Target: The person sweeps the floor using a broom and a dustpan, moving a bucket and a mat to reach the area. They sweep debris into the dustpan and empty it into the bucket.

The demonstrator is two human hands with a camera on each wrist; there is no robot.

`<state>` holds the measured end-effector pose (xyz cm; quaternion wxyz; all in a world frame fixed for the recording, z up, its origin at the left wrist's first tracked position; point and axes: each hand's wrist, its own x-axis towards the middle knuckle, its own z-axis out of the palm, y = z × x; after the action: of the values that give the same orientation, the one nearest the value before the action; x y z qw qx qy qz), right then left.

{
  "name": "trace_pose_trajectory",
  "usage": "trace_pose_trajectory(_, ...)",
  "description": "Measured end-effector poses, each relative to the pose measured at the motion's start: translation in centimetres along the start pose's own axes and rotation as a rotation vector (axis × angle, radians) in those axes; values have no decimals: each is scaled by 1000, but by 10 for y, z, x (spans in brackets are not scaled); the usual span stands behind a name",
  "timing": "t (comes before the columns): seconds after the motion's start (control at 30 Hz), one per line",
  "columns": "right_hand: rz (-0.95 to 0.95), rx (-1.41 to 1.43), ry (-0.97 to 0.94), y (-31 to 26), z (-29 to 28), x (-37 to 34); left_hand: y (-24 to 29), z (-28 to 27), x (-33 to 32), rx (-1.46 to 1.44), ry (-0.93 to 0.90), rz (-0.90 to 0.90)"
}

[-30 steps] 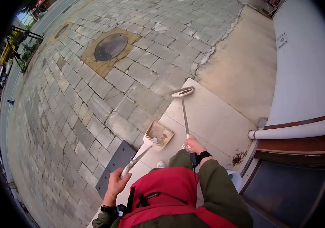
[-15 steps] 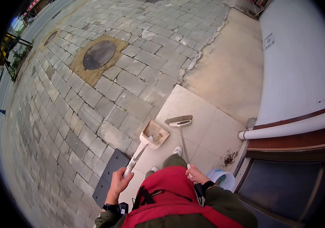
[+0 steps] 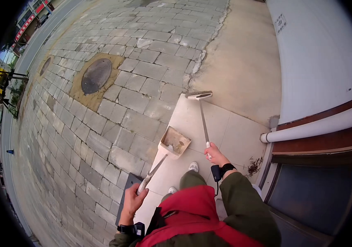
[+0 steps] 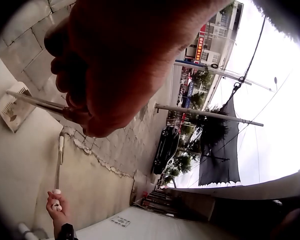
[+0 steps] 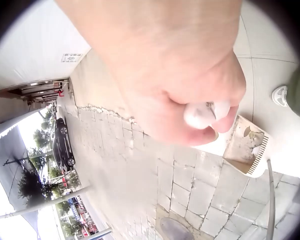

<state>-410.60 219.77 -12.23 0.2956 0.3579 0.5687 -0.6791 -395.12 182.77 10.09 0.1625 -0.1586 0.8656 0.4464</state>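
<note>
In the head view my left hand [image 3: 132, 201] grips the handle of a dustpan [image 3: 179, 156], whose toothed pan lies on the pale tiles with leaves and bits of litter inside. My right hand [image 3: 218, 156] is curled round the white grip of a broom; the broom head [image 3: 200, 96] is at the far corner of the tiles, beyond the pan and apart from it. The right wrist view shows the right hand [image 5: 190, 95] closed on the white handle end, with the dustpan [image 5: 240, 142] beside it. The left wrist view has the left hand [image 4: 115, 65] round the dustpan handle.
Grey paving with a manhole cover [image 3: 97, 75] spreads to the left. At the right are a white wall [image 3: 316, 53], a white pipe [image 3: 316, 128] and a dark-paned door [image 3: 312, 197]. Dry debris [image 3: 254, 166] lies by the door frame. A dark ramp [image 3: 127, 193] borders the tiles.
The broom head swung back towards the body, then out again to the tiles' far corner. Both hands still hold their handles. The head view has shifted, and the bucket is now mostly hidden.
</note>
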Motion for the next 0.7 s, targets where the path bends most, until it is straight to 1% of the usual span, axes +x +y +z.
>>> trace_pose_trajectory(0.03,13,93,61,8,-7,-31,6,-1,9,15,-22,-1)
trace_pose_trajectory(0.07,0,52,83,56,-25,-39,-10,10,3,-62,-25,-23)
trace_pose_trajectory(0.1,42,25,-4,64,-39,-66,-1,9,10,-80,-32,4)
trace_pose_trajectory(0.13,71,-22,19,65,-45,-100,9,8,19,-100,-38,34)
trace_pose_trajectory(0.17,95,-69,40,70,-50,-125,18,8,25,-107,-73,16)
trace_pose_trajectory(0.2,130,-43,61,80,-56,-134,29,7,32,-113,-105,-1)
trace_pose_trajectory(0.27,193,6,96,94,-70,-134,54,10,48,-123,-150,-17)
trace_pose_trajectory(0.3,196,25,60,108,-82,-110,55,16,48,-125,-158,-8)
trace_pose_trajectory(0.33,193,49,6,107,-89,-95,64,18,53,-123,-168,-9)
trace_pose_trajectory(0.37,189,74,-49,102,-93,-77,63,22,64,-121,-182,59)
trace_pose_trajectory(0.43,125,254,45,84,-101,-41,87,31,75,-112,-203,39)
trace_pose_trajectory(0.47,-402,9,-73,79,-113,-38,98,33,81,-102,-221,23)
trace_pose_trajectory(0.5,-946,-159,-92,74,-124,-36,100,35,89,-66,-229,42)
trace_pose_trajectory(0.53,-431,204,-226,51,-135,-22,105,37,99,-73,-243,60)
trace_pose_trajectory(0.57,81,648,-144,28,-145,-10,107,39,108,-82,-254,76)
trace_pose_trajectory(0.63,5,688,-86,-14,-150,-58,116,41,120,-106,-262,92)
trace_pose_trajectory(0.67,-34,700,-56,-17,-152,-68,124,41,124,-93,-265,78)
trace_pose_trajectory(0.7,-64,643,14,-11,-154,-73,133,40,128,-83,-265,65)
